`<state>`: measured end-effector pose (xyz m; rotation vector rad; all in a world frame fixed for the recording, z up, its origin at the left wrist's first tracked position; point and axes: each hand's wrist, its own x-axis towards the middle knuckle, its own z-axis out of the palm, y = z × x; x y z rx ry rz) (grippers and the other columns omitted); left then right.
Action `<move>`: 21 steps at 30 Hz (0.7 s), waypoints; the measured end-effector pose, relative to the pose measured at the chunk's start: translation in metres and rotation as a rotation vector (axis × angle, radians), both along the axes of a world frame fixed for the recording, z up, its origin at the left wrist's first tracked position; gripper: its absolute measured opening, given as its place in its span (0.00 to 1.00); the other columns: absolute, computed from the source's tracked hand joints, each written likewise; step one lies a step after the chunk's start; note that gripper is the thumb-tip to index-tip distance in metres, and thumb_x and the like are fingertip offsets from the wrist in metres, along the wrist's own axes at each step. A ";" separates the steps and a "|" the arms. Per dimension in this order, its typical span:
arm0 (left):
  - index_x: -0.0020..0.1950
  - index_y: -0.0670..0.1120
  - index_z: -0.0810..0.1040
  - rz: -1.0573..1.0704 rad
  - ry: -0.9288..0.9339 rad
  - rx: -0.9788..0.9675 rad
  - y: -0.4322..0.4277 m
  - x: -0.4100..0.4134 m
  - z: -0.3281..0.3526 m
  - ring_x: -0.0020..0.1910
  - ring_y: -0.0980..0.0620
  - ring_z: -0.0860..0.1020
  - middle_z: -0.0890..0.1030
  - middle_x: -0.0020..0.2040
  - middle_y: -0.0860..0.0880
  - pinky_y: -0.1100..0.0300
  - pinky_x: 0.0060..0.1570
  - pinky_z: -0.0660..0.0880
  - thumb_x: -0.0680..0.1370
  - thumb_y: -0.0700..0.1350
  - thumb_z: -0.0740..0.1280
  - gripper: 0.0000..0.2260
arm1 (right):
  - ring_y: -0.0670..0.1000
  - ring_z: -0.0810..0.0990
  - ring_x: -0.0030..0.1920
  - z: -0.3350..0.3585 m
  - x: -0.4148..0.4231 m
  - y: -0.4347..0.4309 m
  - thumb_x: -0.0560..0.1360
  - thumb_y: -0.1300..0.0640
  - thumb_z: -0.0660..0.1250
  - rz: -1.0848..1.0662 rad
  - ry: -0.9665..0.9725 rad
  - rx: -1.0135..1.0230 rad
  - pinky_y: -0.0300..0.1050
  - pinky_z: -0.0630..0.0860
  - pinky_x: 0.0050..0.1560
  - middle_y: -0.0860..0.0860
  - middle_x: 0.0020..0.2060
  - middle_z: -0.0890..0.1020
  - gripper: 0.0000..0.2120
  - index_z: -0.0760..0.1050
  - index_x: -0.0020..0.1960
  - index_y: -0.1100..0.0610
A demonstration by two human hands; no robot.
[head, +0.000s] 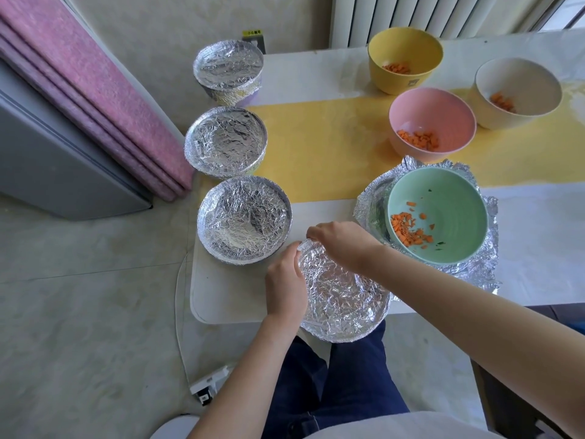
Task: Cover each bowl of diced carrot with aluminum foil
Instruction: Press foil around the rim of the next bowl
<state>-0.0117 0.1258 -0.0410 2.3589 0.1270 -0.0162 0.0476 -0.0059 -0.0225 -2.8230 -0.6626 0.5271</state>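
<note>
L hand (285, 282), R hand (343, 243): fingers curled, gripping foiled rim of nearest bowl (345, 301).

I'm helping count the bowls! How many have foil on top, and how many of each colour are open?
Foil-covered bowls: 4
Yellow bowl, open: 1
Pink bowl, open: 1
Cream bowl, open: 1
Green bowl, open: 1
Total: 8 bowls
</note>
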 end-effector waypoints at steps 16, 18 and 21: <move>0.68 0.49 0.71 -0.038 0.072 0.048 0.004 -0.007 0.006 0.57 0.47 0.76 0.77 0.62 0.48 0.57 0.52 0.71 0.80 0.39 0.56 0.17 | 0.56 0.78 0.55 -0.011 -0.012 -0.029 0.70 0.76 0.53 -0.187 0.049 0.194 0.50 0.76 0.54 0.54 0.62 0.77 0.30 0.67 0.69 0.57; 0.65 0.46 0.73 -0.036 0.051 -0.034 0.001 -0.001 0.002 0.56 0.48 0.76 0.79 0.59 0.47 0.66 0.49 0.66 0.81 0.39 0.56 0.14 | 0.57 0.78 0.55 -0.012 -0.011 -0.027 0.70 0.76 0.52 -0.204 0.054 0.203 0.50 0.75 0.54 0.55 0.61 0.77 0.31 0.68 0.69 0.58; 0.63 0.43 0.75 -0.029 0.023 -0.083 -0.001 0.005 -0.003 0.54 0.49 0.77 0.80 0.56 0.46 0.71 0.48 0.65 0.81 0.38 0.57 0.13 | 0.57 0.79 0.52 -0.013 -0.009 -0.026 0.69 0.76 0.53 -0.222 0.047 0.208 0.50 0.76 0.50 0.56 0.57 0.80 0.29 0.70 0.66 0.58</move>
